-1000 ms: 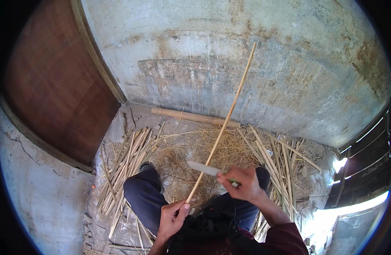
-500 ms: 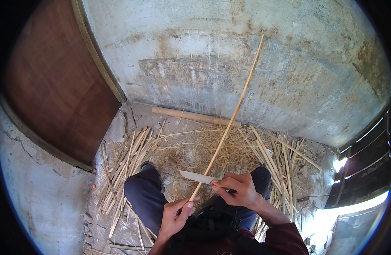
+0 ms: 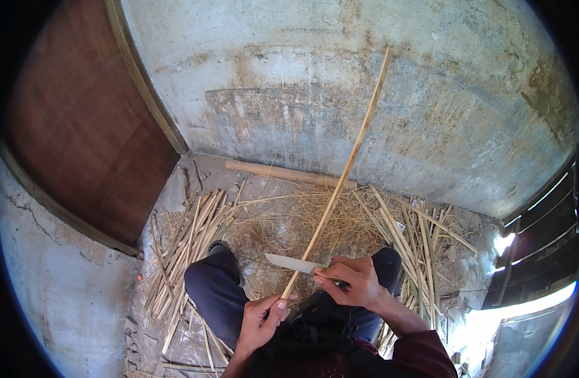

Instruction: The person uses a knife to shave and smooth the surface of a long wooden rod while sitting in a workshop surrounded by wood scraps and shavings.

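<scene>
We grip the long bamboo strip (image 3: 340, 183) in our left hand (image 3: 262, 320); our right hand (image 3: 352, 281) clasps the knife (image 3: 294, 263) near its base, many split strips (image 3: 188, 246) piled, shaving barely begun.

Soft, even daylight fills the scene; the grey concrete wall (image 3: 428, 94) is evenly lit and serves as the brightest broad surface. To the right of that wall and lower down, a gap (image 3: 528, 302) by dark slats is blown out to pure white glare (no detail survives there). Left of the wall, the brown wooden door (image 3: 81, 132) sits in duller light. Shadows below the wall are faint and soft-edged. Fisheye distortion bends the wall's base and the door frame, and a black vignette rings the picture. Focus is fairly sharp centrally, softer toward the rim.
</scene>
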Demonstrator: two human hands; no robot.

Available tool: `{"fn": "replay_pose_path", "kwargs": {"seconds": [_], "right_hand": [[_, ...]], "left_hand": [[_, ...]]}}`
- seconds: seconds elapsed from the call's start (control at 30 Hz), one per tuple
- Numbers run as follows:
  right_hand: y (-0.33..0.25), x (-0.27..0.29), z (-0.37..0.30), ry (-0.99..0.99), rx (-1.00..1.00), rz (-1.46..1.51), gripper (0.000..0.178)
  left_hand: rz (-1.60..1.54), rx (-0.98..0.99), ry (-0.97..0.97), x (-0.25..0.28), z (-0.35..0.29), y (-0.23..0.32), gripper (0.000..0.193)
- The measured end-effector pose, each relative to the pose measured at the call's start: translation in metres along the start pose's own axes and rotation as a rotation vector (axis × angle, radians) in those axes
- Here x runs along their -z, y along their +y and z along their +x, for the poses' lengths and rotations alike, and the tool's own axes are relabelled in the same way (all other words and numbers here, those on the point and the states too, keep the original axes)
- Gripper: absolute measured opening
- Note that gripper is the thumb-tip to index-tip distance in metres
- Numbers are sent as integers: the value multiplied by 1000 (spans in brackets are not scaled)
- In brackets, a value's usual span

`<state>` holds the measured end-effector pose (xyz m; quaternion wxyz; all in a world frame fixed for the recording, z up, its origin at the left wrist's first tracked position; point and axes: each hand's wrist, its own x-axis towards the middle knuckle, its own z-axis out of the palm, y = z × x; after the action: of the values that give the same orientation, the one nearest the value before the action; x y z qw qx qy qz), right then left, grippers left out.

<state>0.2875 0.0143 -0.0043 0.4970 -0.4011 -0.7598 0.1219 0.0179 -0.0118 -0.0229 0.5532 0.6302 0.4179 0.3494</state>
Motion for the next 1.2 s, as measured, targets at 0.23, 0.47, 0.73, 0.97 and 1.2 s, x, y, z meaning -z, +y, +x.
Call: {"fn": "replay_pose_path", "kwargs": {"seconds": [0.23, 0.47, 0.73, 0.97, 1.2], "right_hand": [[12, 18, 16, 81, -6, -66, 14], [22, 46, 32, 185, -33, -91, 13], [34, 51, 35, 223, -31, -112, 12], [29, 42, 28, 153, 54, -77, 12], [53, 79, 47, 320, -26, -134, 10]], "left_hand": [[22, -32, 0, 3, 0, -1, 28], [119, -120, 27, 5, -1, -3, 28], [230, -76, 81, 9, -6, -21, 23], [317, -168, 102, 4, -4, -17, 22], [331, -222, 130, 9, -19, -32, 21]]}}
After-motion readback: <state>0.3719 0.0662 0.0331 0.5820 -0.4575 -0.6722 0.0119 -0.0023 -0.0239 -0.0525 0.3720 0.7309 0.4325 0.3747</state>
